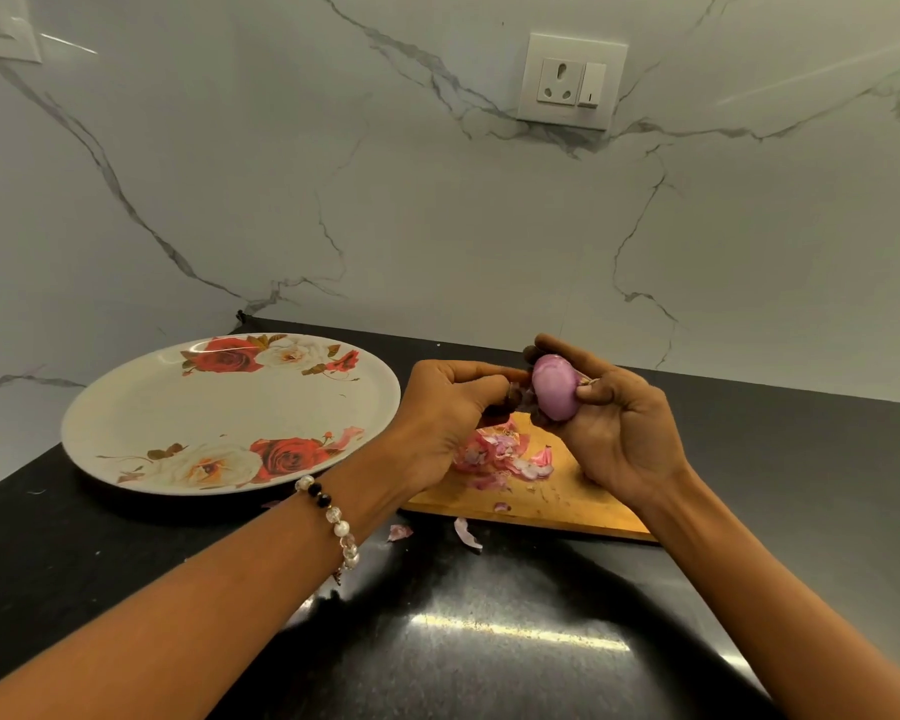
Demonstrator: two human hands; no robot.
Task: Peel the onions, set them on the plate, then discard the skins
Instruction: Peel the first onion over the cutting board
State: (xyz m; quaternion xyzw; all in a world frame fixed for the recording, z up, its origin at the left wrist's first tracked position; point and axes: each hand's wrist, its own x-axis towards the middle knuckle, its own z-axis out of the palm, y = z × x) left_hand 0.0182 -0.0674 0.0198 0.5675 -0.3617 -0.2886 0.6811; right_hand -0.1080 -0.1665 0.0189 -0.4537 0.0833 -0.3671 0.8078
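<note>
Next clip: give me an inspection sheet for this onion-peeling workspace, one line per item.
Surface: black counter, glossy, with a wooden board on it.
Job's things: onion held above the board, looks mostly peeled; plate holds no onions; skins piled on the board.
Clutter: stray skin bits on the counter beside the board.
Hands: right hand grips the onion; left hand pinches skin at its end.
Cables: nothing seen.
Surroundings: marble wall with a socket.

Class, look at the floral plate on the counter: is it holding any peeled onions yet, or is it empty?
Empty. The plate shows only its printed roses; the one onion in view is gripped in the right hand above the cutting board.
</note>
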